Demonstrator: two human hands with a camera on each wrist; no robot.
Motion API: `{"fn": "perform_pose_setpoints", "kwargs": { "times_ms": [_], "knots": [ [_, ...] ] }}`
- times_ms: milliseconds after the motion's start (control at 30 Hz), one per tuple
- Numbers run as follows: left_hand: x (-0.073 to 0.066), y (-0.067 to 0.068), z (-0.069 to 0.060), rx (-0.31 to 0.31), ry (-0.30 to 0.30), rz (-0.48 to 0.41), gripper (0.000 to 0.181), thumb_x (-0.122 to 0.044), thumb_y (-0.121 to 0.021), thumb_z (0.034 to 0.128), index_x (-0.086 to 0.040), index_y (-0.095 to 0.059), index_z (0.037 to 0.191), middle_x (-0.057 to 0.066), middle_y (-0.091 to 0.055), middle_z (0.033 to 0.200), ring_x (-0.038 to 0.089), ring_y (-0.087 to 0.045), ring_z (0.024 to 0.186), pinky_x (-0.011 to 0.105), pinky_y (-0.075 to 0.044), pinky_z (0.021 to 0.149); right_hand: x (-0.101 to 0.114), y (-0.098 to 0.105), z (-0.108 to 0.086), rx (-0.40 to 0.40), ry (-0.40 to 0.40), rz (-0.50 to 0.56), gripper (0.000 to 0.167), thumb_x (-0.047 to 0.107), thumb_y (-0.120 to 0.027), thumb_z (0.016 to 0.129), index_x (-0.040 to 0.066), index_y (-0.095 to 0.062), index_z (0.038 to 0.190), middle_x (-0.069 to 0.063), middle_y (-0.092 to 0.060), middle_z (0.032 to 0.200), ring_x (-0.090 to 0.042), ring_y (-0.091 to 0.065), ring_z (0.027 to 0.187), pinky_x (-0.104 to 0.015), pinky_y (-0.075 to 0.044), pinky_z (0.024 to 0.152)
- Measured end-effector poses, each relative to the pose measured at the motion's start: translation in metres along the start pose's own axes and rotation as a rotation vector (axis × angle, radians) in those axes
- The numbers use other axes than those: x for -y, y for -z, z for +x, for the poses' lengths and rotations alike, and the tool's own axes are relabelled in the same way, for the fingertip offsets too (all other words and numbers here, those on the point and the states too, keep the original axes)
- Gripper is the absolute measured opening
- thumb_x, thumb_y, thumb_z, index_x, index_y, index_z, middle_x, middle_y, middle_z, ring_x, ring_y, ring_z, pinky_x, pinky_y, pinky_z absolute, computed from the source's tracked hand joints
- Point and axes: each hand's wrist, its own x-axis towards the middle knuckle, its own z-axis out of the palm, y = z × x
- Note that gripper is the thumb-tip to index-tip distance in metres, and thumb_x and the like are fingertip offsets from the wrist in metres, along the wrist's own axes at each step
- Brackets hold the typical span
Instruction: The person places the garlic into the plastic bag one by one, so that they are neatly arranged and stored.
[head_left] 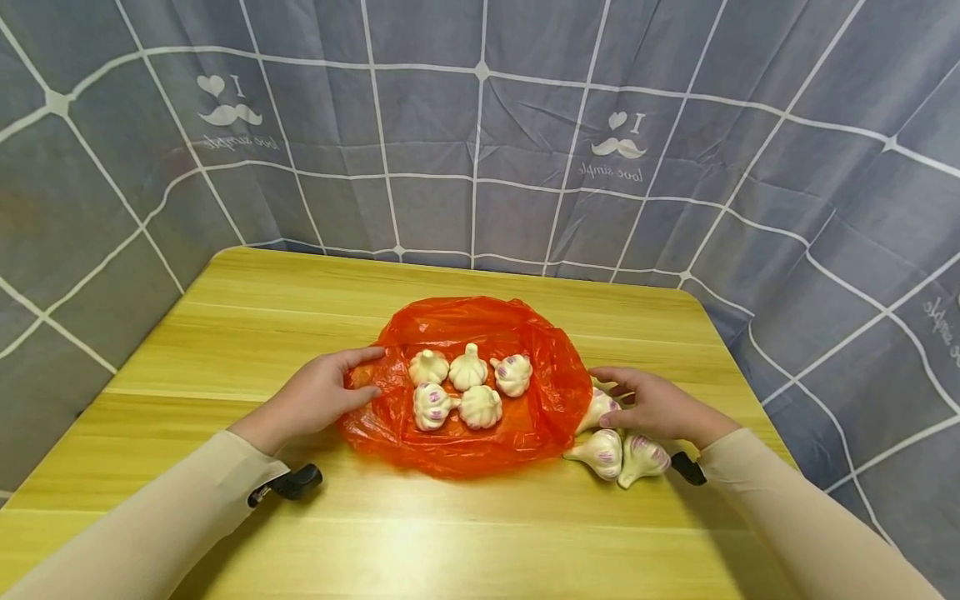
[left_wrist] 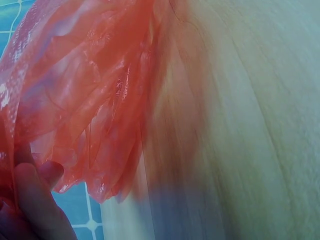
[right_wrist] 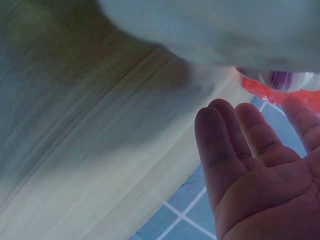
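Observation:
A red plastic bag (head_left: 555, 350) lies spread on the table with its mouth facing up. Inside it sit several white garlic bulbs (head_left: 468, 367), some with purple streaks. At the bag's left rim, my left hand (head_left: 318, 392) holds the film; the left wrist view shows its fingers against the bag (left_wrist: 95, 95). My right hand (head_left: 663, 406) reaches over garlic at the bag's right side, its fingers loosely extended. Beneath its thumb is one partly hidden garlic bulb (head_left: 597, 410). Two more, a near garlic bulb (head_left: 602, 453) and a right-hand garlic bulb (head_left: 642, 458), lie just in front.
The wooden table (head_left: 420, 542) has a far edge beside a grey checked curtain (head_left: 435, 125), which also runs along both sides. Black straps (head_left: 297, 482) show at the wrists.

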Motion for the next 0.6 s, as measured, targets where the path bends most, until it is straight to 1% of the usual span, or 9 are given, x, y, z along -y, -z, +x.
{"fn": "perform_pose_setpoints", "kwargs": {
  "times_ms": [133, 233, 367, 467, 600],
  "knots": [
    [0.0013, -0.0014, 0.0019, 0.0, -0.007, -0.01, 0.066, -0.022, -0.075, 0.0977, -0.007, -0.049, 0.157, 0.017, -0.067, 0.112, 0.015, -0.064, 0.06, 0.028, -0.057, 0.058, -0.0029, -0.0006, 0.002, 0.006, 0.015, -0.005, 0.072, 0.028, -0.083, 0.092, 0.01, -0.052, 0.154, -0.018, -0.064, 0.142, -0.033, -0.067, 0.118, -0.047, -0.059, 0.097],
    [0.002, -0.0018, 0.0027, 0.0, -0.01, -0.008, 0.066, -0.022, -0.074, 0.0978, -0.007, -0.049, 0.157, 0.017, -0.068, 0.111, 0.015, -0.063, 0.06, 0.028, -0.056, 0.058, -0.0048, -0.0009, 0.0021, 0.009, 0.021, -0.017, 0.067, 0.026, -0.083, 0.092, 0.01, -0.056, 0.151, -0.012, -0.07, 0.13, -0.025, -0.068, 0.11, -0.038, -0.058, 0.093],
    [0.0016, -0.0011, 0.002, -0.006, -0.008, 0.0, 0.066, -0.022, -0.074, 0.0977, -0.008, -0.049, 0.157, 0.017, -0.067, 0.115, 0.015, -0.063, 0.061, 0.027, -0.056, 0.059, -0.0058, -0.0015, 0.0021, 0.021, 0.015, -0.011, 0.061, 0.024, -0.082, 0.092, 0.009, -0.06, 0.147, -0.005, -0.074, 0.114, -0.018, -0.066, 0.098, -0.028, -0.056, 0.084],
    [0.0012, -0.0007, 0.0016, -0.006, -0.009, -0.004, 0.066, -0.022, -0.074, 0.0979, -0.008, -0.049, 0.157, 0.017, -0.067, 0.115, 0.015, -0.062, 0.062, 0.027, -0.056, 0.059, -0.0057, -0.0016, 0.0027, 0.029, 0.013, 0.001, 0.059, 0.023, -0.082, 0.093, 0.007, -0.061, 0.145, -0.003, -0.074, 0.106, -0.016, -0.064, 0.093, -0.024, -0.055, 0.081],
    [0.001, -0.0009, 0.0018, 0.002, -0.007, -0.021, 0.067, -0.022, -0.074, 0.0982, -0.007, -0.048, 0.158, 0.015, -0.067, 0.108, 0.015, -0.063, 0.06, 0.027, -0.056, 0.057, -0.0063, -0.0016, 0.0035, 0.029, 0.03, -0.002, 0.057, 0.022, -0.081, 0.093, 0.006, -0.061, 0.143, -0.002, -0.072, 0.101, -0.015, -0.061, 0.091, -0.024, -0.054, 0.079]
  ]
}}
